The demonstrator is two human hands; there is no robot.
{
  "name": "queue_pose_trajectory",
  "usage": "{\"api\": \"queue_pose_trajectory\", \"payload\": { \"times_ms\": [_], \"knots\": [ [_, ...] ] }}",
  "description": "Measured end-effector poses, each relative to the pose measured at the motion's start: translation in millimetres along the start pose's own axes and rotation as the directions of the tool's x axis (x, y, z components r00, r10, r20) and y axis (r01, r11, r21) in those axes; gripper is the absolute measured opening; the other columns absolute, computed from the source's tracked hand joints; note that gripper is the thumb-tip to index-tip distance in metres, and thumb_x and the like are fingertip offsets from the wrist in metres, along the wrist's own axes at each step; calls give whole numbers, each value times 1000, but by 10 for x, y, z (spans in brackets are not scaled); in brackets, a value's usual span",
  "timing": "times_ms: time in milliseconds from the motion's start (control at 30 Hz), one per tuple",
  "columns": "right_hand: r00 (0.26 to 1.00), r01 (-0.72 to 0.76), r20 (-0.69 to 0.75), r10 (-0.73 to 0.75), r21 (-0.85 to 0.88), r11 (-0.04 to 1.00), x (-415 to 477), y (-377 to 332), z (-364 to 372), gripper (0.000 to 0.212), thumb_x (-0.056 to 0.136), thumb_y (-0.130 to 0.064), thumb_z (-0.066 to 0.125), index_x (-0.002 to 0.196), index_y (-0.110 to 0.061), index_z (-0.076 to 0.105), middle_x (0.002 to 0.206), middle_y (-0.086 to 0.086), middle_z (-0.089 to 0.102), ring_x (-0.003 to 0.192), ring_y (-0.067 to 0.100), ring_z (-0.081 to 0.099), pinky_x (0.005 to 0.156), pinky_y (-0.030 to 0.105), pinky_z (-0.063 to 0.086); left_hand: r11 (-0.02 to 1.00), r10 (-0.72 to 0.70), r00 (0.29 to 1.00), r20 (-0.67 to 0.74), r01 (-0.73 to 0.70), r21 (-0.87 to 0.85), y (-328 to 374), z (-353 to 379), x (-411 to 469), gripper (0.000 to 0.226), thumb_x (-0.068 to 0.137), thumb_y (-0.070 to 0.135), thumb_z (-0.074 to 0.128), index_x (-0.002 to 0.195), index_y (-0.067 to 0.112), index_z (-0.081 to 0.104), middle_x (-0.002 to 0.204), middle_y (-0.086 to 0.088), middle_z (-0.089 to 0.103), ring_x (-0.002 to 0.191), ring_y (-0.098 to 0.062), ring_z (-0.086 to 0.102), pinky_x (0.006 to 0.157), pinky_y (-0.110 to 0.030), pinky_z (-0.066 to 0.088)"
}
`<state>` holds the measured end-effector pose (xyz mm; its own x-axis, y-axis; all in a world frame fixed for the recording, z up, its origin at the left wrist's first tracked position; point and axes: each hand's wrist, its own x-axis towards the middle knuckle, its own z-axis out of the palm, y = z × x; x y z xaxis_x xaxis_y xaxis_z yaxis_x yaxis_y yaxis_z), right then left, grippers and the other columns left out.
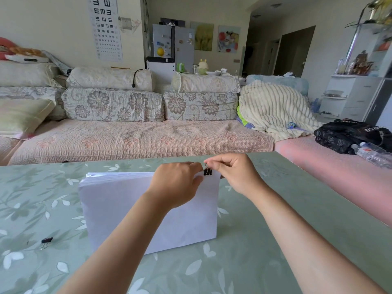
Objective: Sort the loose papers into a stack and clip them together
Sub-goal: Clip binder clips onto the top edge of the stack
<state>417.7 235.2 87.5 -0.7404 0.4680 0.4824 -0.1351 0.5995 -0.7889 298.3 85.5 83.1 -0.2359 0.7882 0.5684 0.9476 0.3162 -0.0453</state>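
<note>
You have the stack of papers (118, 209) standing on its long edge on the desk (275, 240). That upright pose looks deliberate: with the bottom edge resting on the flat surface the sheets square up, so one clip can catch them all. Your left hand (176, 183) curls over the top edge near the right corner and grips the sheets together just beside the spot where the black binder clip (207, 172) sits. Your right hand (235, 172) pinches the clip's wire handles between thumb and fingertips. Whether the clip's mouth is fully seated over the paper is too small to tell. At the top left the rear sheets fan slightly apart, so that corner looks unheld. A second binder clip (46, 240) lies on the desk well to the left, apart from the stack, probably set there within reach for that loose side.
</note>
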Motion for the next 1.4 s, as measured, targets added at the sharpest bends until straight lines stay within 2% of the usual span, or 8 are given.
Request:
{"api": "queue_pose_trajectory", "payload": {
  "times_ms": [133,300,433,667,833,1033,1200,1400],
  "knots": [
    [986,-42,152,70,-182,982,15,-14,-71,20,87,-30,73,106,-26,77,103,-13,75,101,-6,66,92,19,51,999,31,999,-22,-31,-10,3,-28,-18,26,94,45,44,110,32,60,103,7,69,89,-23,66,60,-28,32],
    [950,-100,245,192,-344,933,5,-74,-78,50,70,-60,78,68,-11,69,56,-1,42,53,12,35,53,30,26,998,52,998,-37,-53,-19,16,-50,-24,23,93,45,46,101,29,61,98,7,68,85,-24,65,58,-28,33],
    [957,-45,241,159,-419,907,-31,-72,-4,12,77,-33,80,79,-26,70,65,-4,60,57,13,47,56,29,38,998,59,998,-18,-59,2,-14,-45,-12,27,96,47,42,105,28,60,100,5,68,87,-25,65,60,-30,35],
    [956,-120,182,230,-473,873,-6,-121,-17,9,77,-28,79,80,-25,72,80,-3,69,71,13,59,64,28,44,990,17,990,141,-37,138,-296,-294,-135,38,89,48,50,121,29,52,108,2,68,102,-25,63,70,-30,37],
    [952,272,300,-55,-754,598,13,-393,266,29,81,-34,65,110,-32,66,110,-7,63,108,18,56,91,32,46,984,-6,992,124,-16,176,-561,-433,-361,29,85,39,51,112,28,56,99,2,69,95,-25,65,63,-29,32],
    [924,298,382,-16,-692,658,36,-586,649,13,94,-34,55,104,-27,59,107,1,67,101,28,60,81,36,47,988,-48,991,126,29,149,-925,-552,-629,31,86,55,53,102,29,56,93,4,68,91,-25,65,64,-31,39],
    [926,334,375,-31,-780,529,29,-707,821,20,89,-25,50,108,-21,55,109,1,65,104,28,58,81,36,40,992,-98,991,92,90,90,-1229,-697,-921,31,86,58,58,91,28,58,84,3,67,85,-26,64,57,-31,32],
    [864,489,453,-218,-655,576,-60,-947,1459,28,88,-21,46,114,-20,52,112,1,66,104,29,60,79,38,43,986,45,994,-101,-28,165,-1291,-626,-1064,40,78,63,47,73,25,56,56,6,57,48,-23,59,44,-22,22]
  ]
}}
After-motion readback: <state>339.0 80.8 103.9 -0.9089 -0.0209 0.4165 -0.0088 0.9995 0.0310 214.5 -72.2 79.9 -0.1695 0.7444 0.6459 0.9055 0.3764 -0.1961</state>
